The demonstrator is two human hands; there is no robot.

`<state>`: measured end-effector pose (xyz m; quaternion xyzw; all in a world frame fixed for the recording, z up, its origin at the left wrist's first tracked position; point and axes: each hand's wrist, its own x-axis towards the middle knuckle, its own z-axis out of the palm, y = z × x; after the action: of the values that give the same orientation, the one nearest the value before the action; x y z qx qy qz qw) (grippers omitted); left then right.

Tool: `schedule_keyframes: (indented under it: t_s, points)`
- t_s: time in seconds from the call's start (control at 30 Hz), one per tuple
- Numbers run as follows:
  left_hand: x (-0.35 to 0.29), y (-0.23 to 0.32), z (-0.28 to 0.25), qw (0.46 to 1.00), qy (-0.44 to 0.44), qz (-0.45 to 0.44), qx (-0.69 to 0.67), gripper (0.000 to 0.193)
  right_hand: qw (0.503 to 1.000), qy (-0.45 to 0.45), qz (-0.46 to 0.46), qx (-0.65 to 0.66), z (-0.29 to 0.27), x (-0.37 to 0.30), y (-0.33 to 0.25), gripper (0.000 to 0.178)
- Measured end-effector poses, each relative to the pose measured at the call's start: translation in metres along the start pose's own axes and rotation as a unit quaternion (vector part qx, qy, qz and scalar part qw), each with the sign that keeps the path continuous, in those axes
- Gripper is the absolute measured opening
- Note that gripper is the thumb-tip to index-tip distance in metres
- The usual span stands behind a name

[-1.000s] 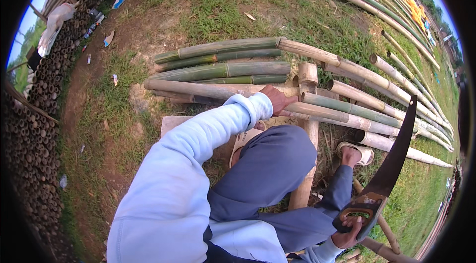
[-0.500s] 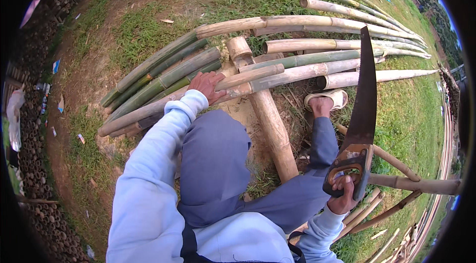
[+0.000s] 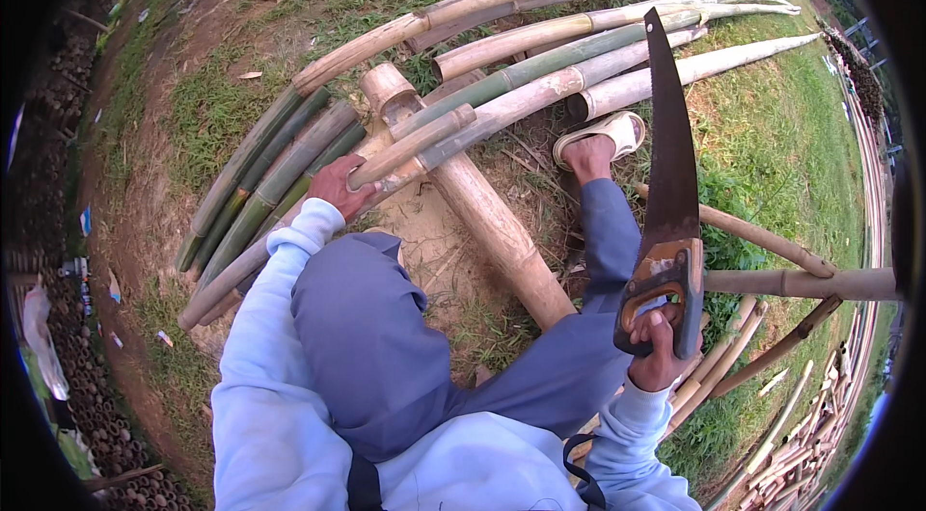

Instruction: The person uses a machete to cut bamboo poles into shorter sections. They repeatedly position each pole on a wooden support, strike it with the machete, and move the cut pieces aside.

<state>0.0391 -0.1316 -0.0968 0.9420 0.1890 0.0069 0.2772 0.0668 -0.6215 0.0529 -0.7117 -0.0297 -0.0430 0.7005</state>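
My right hand (image 3: 658,342) is closed round the brown handle of a hand saw (image 3: 672,169). Its dark blade points up and away from me, apart from the bamboo. My left hand (image 3: 340,189) grips the near left end of a short bamboo piece (image 3: 415,145); part of its grip is hidden. This piece lies along a longer pale bamboo pole (image 3: 511,114), beside a green bamboo pole (image 3: 531,68). Beneath them, a thick bamboo post (image 3: 492,222) with a notched top slants toward my legs.
Several green bamboo lengths (image 3: 253,174) lie beyond my left hand. Long pale poles (image 3: 579,24) stretch to the far right. A bamboo frame (image 3: 796,283) stands right of the saw. Stacked cut bamboo (image 3: 87,415) lines the left, with more cut pieces (image 3: 805,453) at lower right.
The view has turned, so the bamboo sits further left in it. My left hand stays at the short piece's near end. The saw remains raised in my right hand.
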Motion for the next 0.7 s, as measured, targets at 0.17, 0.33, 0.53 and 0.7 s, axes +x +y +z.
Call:
schedule_keyframes:
  t_s: [0.17,0.33,0.53,0.7]
  points:
    - [-0.001,-0.007,0.009,1.000,-0.013,0.006,-0.010,0.073,1.000,-0.003,0.012,0.003,0.003,0.003,0.000,0.016]
    - [0.003,0.006,0.008,0.997,-0.008,-0.010,0.077,0.091,1.000,-0.015,0.010,-0.004,0.006,0.003,-0.002,0.015]
    - [0.020,0.037,-0.006,0.969,-0.148,-0.132,0.150,0.080,0.998,-0.049,0.004,-0.034,0.006,-0.002,-0.007,0.017]
    - [0.010,0.022,-0.012,0.970,-0.148,-0.106,0.160,0.064,0.988,-0.129,0.027,-0.075,0.011,-0.016,-0.011,0.020]
